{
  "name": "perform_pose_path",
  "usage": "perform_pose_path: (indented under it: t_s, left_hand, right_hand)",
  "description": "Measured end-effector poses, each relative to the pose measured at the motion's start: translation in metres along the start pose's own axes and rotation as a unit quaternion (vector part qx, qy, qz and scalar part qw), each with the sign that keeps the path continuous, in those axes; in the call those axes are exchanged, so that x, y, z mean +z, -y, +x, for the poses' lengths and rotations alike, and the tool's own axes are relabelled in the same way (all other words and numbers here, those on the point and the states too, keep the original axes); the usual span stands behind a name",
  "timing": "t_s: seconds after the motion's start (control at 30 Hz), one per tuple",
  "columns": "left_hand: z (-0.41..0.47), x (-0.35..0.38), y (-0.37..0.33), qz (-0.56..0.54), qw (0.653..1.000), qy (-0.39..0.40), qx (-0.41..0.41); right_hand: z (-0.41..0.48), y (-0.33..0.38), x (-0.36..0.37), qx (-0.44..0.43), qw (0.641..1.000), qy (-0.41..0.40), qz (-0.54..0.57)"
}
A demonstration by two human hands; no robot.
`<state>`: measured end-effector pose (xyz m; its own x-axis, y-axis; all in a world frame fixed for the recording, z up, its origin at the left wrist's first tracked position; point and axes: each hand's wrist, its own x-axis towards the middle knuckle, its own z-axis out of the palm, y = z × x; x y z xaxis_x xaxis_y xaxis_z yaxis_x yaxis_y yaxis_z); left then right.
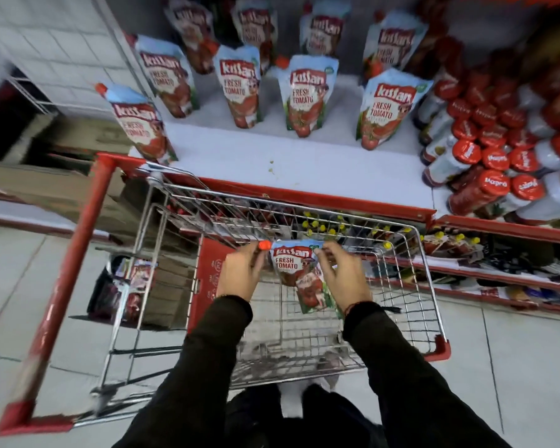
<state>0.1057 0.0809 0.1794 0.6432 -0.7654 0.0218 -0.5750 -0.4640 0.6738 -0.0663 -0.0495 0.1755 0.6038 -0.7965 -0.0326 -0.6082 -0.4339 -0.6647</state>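
View from above of a supermarket aisle. At far left, the red bar point(62, 270) of the trolley runs on a slant over the tiled floor; beyond it a stray ketchup pouch point(136, 124) leans at the left corner of the white shelf point(272, 163). At centre, the left hand point(240, 273), with its fingers curled, pinches the upper left corner of the held pouch point(299, 273), just below its orange cap point(264, 244). The held pouch is upright and slightly tilted, with its printed face toward the camera; it is over the inside of the wire basket point(432, 286), near the far wall, and is clear of the basket floor. The right hand point(343, 276) pinches the upper right corner between thumb and bent fingers. Both sleeves are dark. Above, further pouches point(307, 95) of the same kind stand in rows on the shelf. At far right, red-capped bottles point(485, 156) are packed close together.
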Motion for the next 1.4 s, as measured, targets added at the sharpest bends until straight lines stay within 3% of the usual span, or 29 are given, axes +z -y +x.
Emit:
perform_pose_path:
  t_s: [0.27,0.53,0.77,1.1,1.27,1.4]
  left_hand:
    - [0.059,-0.096,-0.003,0.024,0.984,-0.149,0.097]
    - [0.143,-0.163,-0.01,0.032,0.976,-0.176,0.122]
    - [0.187,-0.172,-0.003,0.034,0.983,-0.167,0.074]
    - [0.183,-0.146,0.027,0.013,0.989,-0.146,0.029]
    - [0.175,-0.131,0.024,-0.082,0.983,-0.161,-0.017]
    - [0.145,-0.102,0.025,-0.17,0.957,-0.223,-0.069]
  right_hand:
    - [0.055,0.098,-0.016,-0.146,0.981,-0.129,0.013]
    - [0.128,0.167,-0.025,-0.171,0.965,-0.198,0.023]
    - [0.172,0.186,-0.016,-0.14,0.978,-0.147,0.053]
    - [0.174,0.171,0.015,-0.097,0.988,-0.095,0.071]
    - [0.174,0.166,0.012,-0.098,0.989,-0.072,0.079]
    - [0.155,0.145,0.011,-0.089,0.986,-0.092,0.109]
